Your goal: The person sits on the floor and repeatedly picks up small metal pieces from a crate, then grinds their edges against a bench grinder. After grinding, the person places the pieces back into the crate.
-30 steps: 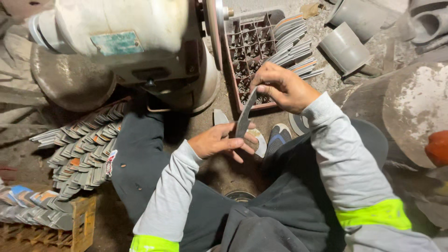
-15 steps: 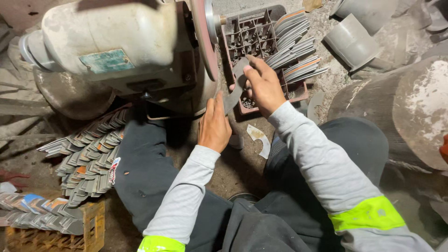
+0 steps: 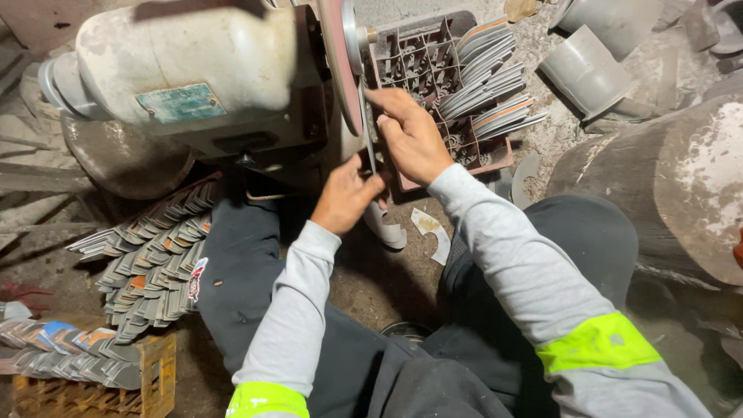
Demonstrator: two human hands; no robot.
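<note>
Both my hands hold one thin curved metal blade (image 3: 369, 139) edge-on against the reddish grinding wheel (image 3: 337, 70) of a white bench grinder (image 3: 193, 73). My left hand (image 3: 344, 197) grips the blade's lower end. My right hand (image 3: 410, 135) pinches its upper end, just right of the wheel. Most of the blade is hidden between my fingers.
A reddish plastic crate (image 3: 433, 70) behind my right hand holds stacked metal blades (image 3: 495, 85). Rows of similar blades (image 3: 151, 263) lie left of my knee, more on a yellow crate (image 3: 116, 383). Grey pipe pieces (image 3: 588, 66) stand at the back right, a large rusty drum (image 3: 673, 178) at the right.
Both hands have lifted the blade from over my lap up to the grinding wheel. The view has shifted so that the grinder sits lower and closer.
</note>
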